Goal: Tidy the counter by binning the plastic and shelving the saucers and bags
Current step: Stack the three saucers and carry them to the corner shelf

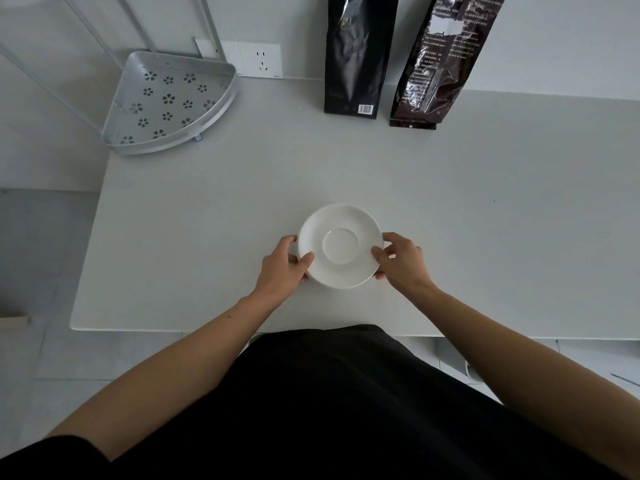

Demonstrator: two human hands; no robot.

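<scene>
A stack of white saucers (pixel 340 245) sits near the front middle of the white counter (pixel 207 237). My left hand (pixel 285 268) grips the stack's left rim, thumb on top. My right hand (pixel 401 259) grips the right rim the same way. How many saucers lie under the top one I cannot tell. Two tall coffee bags lean against the back wall: a plain black bag (pixel 356 53) and, to its right, a dark brown bag (pixel 440 60) with white print and a clear wrap.
A silver corner shelf rack (pixel 169 102) with flower-shaped holes stands at the counter's back left, its thin poles rising behind it. A wall socket (pixel 261 60) sits between the rack and the bags. The counter's left edge drops to a tiled floor (pixel 41 254).
</scene>
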